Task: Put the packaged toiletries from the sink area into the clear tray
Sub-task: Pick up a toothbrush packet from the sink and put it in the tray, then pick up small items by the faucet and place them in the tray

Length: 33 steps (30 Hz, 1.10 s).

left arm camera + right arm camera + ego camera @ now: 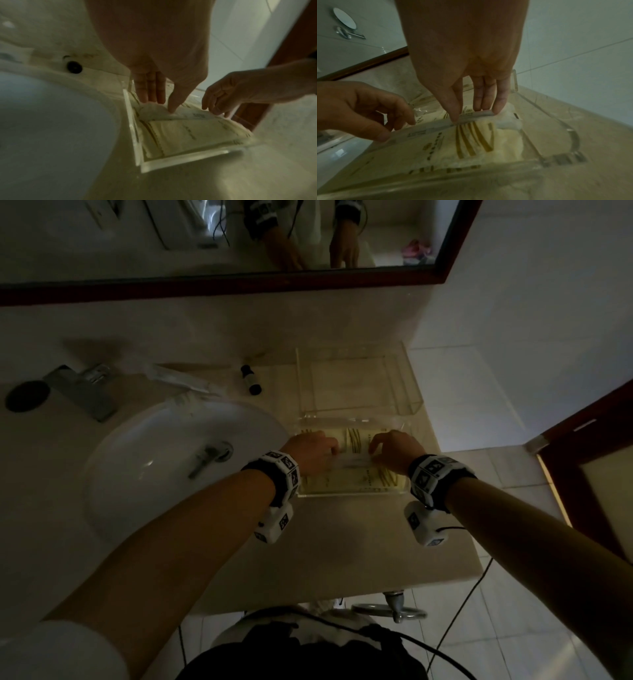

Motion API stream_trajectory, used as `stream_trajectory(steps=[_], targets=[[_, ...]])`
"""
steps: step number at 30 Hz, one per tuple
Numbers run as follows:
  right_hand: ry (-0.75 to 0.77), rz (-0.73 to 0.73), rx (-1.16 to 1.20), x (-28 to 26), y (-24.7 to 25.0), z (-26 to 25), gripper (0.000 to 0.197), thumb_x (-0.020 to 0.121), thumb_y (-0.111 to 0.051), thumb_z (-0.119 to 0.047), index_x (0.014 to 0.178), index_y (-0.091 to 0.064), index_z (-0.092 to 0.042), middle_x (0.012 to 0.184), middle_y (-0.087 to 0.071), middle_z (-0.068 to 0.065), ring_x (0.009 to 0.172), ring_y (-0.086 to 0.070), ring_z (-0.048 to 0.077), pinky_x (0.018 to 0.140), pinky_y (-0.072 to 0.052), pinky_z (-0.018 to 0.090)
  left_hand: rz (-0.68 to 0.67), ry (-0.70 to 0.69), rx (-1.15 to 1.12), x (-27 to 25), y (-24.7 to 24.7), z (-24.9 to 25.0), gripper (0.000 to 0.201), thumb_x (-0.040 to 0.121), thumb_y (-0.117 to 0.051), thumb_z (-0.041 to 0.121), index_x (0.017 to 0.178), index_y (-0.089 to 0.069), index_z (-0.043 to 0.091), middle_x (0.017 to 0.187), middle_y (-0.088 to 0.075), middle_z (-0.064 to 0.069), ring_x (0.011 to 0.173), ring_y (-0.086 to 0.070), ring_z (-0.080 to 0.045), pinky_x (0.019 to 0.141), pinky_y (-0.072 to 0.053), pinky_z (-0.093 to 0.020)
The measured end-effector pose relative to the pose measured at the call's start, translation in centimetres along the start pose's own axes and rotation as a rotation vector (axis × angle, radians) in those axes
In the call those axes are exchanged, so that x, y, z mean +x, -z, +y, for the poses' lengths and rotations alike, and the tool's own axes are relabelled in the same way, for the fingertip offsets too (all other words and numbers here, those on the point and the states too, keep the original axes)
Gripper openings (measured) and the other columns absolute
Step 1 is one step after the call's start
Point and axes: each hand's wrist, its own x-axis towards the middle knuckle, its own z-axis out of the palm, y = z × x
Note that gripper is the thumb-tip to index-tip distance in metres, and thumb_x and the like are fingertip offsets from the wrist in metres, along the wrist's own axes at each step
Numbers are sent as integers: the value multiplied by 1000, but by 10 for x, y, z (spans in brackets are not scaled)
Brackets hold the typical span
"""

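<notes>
The task looks well advanced but not finished. Both hands are down in the near compartment of the clear tray (pixel 409 405), settling a flat white packet (pixel 471 116) on top of cream packets with gold stripes (pixel 471 140) that already lie there, overlapping and filling most of that compartment's floor. The right hand (pixel 397 448) pinches the packet's right end between thumb and straight fingers (pixel 485 94); the left hand (pixel 313 450) holds the other end, thumb and curled fingers at its edge. Beyond the fingertips of both hands, the tray's far compartment appears to hold nothing, though its clear walls and the dim light make that hard to confirm. Still out on the bench (pixel 342 542), past the left hand and to its left, lies a small dark-capped bottle (pixel 250 380), and further left, by the rim of the sink (pixel 154 460) near the faucet (pixel 82 388), a long clear-wrapped item (pixel 181 380) whose contents cannot be made out. I judge that once this packet is let go, those two are what remains to be brought over, if the bottle counts as a packaged toiletry.
</notes>
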Motion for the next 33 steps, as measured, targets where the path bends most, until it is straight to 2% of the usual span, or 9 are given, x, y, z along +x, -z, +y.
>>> stream_trajectory(steps=[3,6,13,18,23,28,33], targets=[[0,51,41,-1,5,-5,22,87,-62,-24,108,-65,-25,118,-59,8,105,-57,27,83,-44,31,94,15,-55,-6,6,-6,33,89,-54,37,120,-56,26,118,-52,-1,103,-53,-19,79,-41,-28],[26,91,69,-1,10,-19,24,86,-62,-25,110,-63,-26,117,-60,8,104,-58,28,88,-46,34,203,27,-108,-14,15,-19,37,83,-61,32,120,-56,26,125,-52,1,113,-51,-20,87,-45,-31],[92,122,219,9,23,-79,40,84,-67,-27,121,-51,-23,112,-60,7,94,-60,26,79,-49,33,325,190,-214,-41,44,-66,46,83,-60,37,127,-50,28,135,-47,0,124,-44,-24,103,-40,-44],[159,109,243,26,21,-137,47,85,-68,-30,126,-47,-24,116,-59,6,99,-59,24,79,-45,31,405,290,-267,-69,55,-115,50,84,-61,40,131,-48,28,137,-45,-3,127,-42,-26,105,-38,-46],[202,69,252,45,15,-192,50,85,-68,-30,129,-45,-25,121,-58,5,105,-58,22,85,-46,31,460,356,-299,-95,62,-167,52,85,-61,42,132,-45,28,141,-42,-3,129,-41,-28,106,-37,-49],[213,32,244,62,2,-235,54,86,-67,-30,134,-42,-25,128,-52,7,110,-55,26,92,-50,39,467,386,-365,-108,59,-211,62,80,-62,48,135,-42,31,147,-36,-3,132,-38,-30,107,-36,-49],[212,-1,229,79,-13,-264,57,86,-67,-29,137,-40,-24,140,-42,9,114,-53,28,90,-48,36,480,410,-350,-109,52,-240,62,83,-64,44,138,-39,29,151,-31,-3,135,-34,-30,109,-33,-50]])
